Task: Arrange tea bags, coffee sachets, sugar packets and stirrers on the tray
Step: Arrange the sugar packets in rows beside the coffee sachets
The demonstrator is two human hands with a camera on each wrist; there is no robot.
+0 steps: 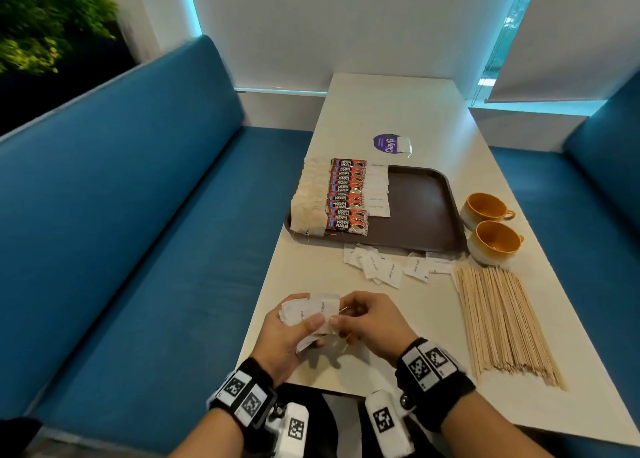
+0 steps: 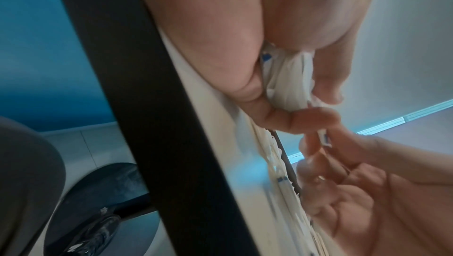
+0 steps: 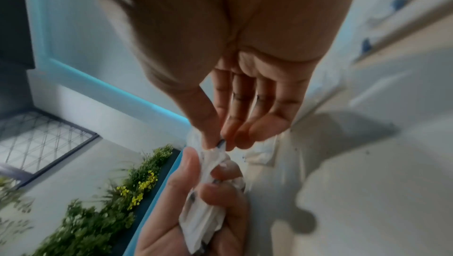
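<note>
My left hand (image 1: 294, 322) grips a fanned stack of white sugar packets (image 1: 311, 310) above the table's near edge; the same stack of sugar packets (image 2: 286, 79) (image 3: 203, 211) shows in both wrist views. My right hand (image 1: 349, 319) pinches the edge of one packet (image 3: 220, 144) in that stack between thumb and fingers. On the brown tray (image 1: 422, 208) lie a row of tea bags (image 1: 308, 201), a row of red coffee sachets (image 1: 348, 196) and a row of sugar packets (image 1: 377, 189). More loose sugar packets (image 1: 384, 265) lie before the tray. Wooden stirrers (image 1: 498, 319) lie in a pile at the right.
Two orange cups (image 1: 485, 208) (image 1: 495, 241) stand right of the tray. A purple round sticker (image 1: 386, 143) with a small clear packet lies behind it. Blue benches (image 1: 138, 215) flank the white table (image 1: 398, 104).
</note>
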